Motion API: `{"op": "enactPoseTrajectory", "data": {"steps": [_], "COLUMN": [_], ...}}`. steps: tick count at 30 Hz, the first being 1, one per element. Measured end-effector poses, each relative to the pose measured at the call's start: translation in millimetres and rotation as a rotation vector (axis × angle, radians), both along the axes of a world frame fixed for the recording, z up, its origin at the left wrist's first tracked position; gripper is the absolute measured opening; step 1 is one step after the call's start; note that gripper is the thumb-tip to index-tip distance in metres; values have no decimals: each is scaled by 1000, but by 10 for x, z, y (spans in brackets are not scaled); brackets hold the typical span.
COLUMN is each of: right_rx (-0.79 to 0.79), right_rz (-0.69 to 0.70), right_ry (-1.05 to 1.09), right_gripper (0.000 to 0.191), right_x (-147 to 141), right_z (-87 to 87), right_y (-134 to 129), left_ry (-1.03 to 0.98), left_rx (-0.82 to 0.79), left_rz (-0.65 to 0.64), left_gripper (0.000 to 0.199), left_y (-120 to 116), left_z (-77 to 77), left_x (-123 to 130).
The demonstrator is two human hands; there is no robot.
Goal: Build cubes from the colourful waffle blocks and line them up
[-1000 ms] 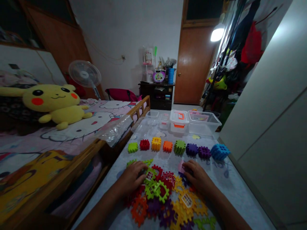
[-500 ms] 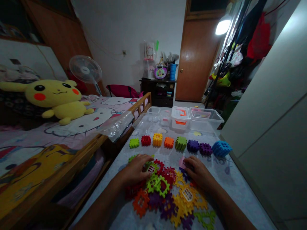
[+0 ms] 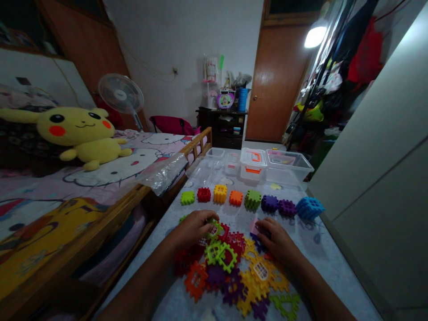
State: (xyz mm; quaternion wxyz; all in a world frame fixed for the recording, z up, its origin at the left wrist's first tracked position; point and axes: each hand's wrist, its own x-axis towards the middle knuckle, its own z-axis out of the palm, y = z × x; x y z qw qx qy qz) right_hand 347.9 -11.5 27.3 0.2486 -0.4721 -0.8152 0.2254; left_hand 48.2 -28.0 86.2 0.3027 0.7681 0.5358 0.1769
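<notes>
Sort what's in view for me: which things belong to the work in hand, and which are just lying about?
Seem to belong:
left hand and right hand, both at the pile
pile of loose toy pieces
row of stacked pieces beyond it
clear boxes behind the row, perhaps

Seem to be lying about:
yellow plush toy on the bed
fan
lamp
red bag

Toothed pieces (image 3: 216,275) look smooth plastic, the bed rail (image 3: 110,221) wooden
</notes>
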Motion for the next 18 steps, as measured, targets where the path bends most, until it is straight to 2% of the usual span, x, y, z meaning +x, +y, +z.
{"op": "enactPoseTrajectory", "data": {"steps": [7, 13, 18], "right_rx": [-4, -6, 8], "right_rz": [-2, 5, 4], "right_ry": [-15, -15, -13], "right_gripper": [16, 17, 18], "right_x": [-4, 0, 12], "right_z": [5, 13, -17], "right_y": [-7, -10, 4], "left_ry": [-29, 79, 121], "left_rx": [58, 115, 118], "left_rz": [95, 34, -5], "left_gripper": [29, 34, 39], "left_y": [99, 84, 10], "left_z": [-62, -162, -136], "left_x": [81, 1, -111]}}
